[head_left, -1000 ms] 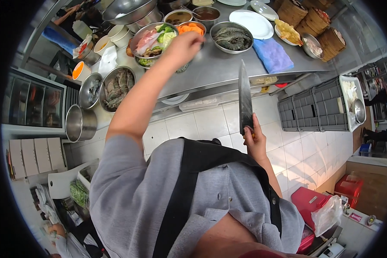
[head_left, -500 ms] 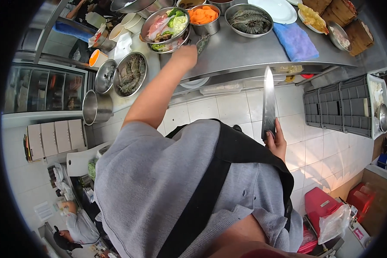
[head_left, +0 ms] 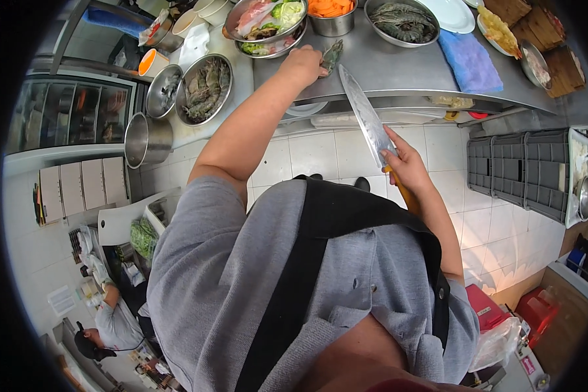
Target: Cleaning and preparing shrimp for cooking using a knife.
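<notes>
At the steel counter's front edge, my left hand (head_left: 305, 66) is closed on one end of a raw grey-green shrimp (head_left: 332, 55), which lies on the metal. My right hand (head_left: 405, 160) grips the yellow handle of a large kitchen knife (head_left: 364, 114). Its blade slants up to the left, the tip close to the shrimp. Just behind my left hand, a steel bowl (head_left: 243, 40) of raw meat and green vegetables stands partly over another bowl. Left of my forearm is a bowl holding several whole shrimp (head_left: 208, 85). A further bowl of dark shrimp (head_left: 402, 23) stands at the back.
Sliced carrots (head_left: 331, 6) fill a steel pot at the back. A blue-purple cloth (head_left: 470, 60) and white plate (head_left: 449, 14) lie to the right. At the left are a smaller steel bowl (head_left: 163, 91) and deep pot (head_left: 147, 140). Grey crates (head_left: 519, 170) stand right; another person (head_left: 117, 323) is at lower left.
My right hand has brought the knife up and leftward, its tip now beside the shrimp. The left hand has moved slightly right with the shrimp. The head view has shifted a little.
</notes>
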The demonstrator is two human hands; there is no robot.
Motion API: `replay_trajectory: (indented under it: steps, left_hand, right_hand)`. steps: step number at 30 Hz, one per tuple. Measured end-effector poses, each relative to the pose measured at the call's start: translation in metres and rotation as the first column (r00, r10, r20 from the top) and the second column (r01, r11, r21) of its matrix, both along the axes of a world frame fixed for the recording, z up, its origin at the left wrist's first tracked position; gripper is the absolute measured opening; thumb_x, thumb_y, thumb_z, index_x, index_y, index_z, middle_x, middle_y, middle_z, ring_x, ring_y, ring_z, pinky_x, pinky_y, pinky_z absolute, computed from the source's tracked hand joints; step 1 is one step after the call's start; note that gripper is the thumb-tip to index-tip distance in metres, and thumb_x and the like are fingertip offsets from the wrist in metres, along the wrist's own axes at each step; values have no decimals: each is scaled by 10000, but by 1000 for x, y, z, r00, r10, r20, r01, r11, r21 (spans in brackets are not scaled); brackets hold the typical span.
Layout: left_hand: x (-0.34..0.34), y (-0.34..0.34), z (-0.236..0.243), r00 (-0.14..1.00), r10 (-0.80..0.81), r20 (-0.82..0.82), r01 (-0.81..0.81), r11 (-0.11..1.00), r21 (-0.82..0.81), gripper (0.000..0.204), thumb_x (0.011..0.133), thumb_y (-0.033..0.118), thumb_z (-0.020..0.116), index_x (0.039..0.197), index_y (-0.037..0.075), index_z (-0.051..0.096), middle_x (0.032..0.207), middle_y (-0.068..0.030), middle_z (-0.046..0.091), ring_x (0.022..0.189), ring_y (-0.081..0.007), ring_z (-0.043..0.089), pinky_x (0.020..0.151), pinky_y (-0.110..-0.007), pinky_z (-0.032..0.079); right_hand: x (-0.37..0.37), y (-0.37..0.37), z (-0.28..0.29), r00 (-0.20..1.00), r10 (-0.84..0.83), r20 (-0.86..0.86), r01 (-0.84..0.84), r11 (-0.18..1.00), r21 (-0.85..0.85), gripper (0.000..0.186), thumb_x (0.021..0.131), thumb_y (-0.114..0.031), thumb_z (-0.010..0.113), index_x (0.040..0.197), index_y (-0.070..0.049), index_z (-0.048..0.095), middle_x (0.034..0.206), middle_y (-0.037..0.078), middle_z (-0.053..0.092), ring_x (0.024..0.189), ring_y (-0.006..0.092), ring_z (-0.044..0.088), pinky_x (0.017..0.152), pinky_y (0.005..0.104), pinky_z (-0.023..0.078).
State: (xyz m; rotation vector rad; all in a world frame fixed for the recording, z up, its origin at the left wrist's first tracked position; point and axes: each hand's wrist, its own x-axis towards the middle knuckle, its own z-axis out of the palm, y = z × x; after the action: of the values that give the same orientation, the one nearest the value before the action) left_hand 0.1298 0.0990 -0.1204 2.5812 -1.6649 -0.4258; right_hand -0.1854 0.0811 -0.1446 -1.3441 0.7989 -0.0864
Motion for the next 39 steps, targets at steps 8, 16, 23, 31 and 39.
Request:
replay_trajectory:
  steps: [8,16,23,31,39]
  left_hand:
    - [-3,-14,13,992,-124,39,119,986,119,351,771,246,690,1040,39,599,1126,-154,562,1046,-338,544,897,-397,443]
    - [5,-15,2,992,-123,-11,123,990,68,327,743,213,711,988,35,591,1074,-140,569,1017,-326,555,850,-395,452]
    - [12,-17,-6,987,-156,-22,157,987,25,295,702,190,745,887,32,578,973,-129,586,928,-319,577,777,-390,454]
    - [14,-17,-6,985,-145,-99,146,989,5,293,696,184,749,852,28,556,948,-138,582,905,-315,577,756,-390,449]
    - [11,-22,-1,983,-150,-105,157,986,63,300,719,209,745,850,28,545,959,-144,577,912,-316,573,757,-385,442]
  right_hand:
    - [8,-6,5,999,27,-19,-27,1000,13,552,898,-56,518,1404,-187,342,714,46,550,447,71,449,381,205,392]
    - [2,-12,6,999,13,-39,-14,1000,-13,547,880,-76,544,1388,-192,378,713,56,559,434,79,441,396,220,395]
    - [4,-18,8,998,46,-54,-46,999,-5,549,878,-84,552,1387,-194,380,729,59,567,445,78,449,398,222,398]
    - [9,-28,33,986,109,-126,-115,992,-44,546,883,-88,543,1390,-194,373,789,56,588,491,85,480,404,222,419]
    - [11,-46,56,943,247,-223,-278,953,-121,559,888,-106,539,1403,-204,346,832,82,594,479,97,488,421,249,442]
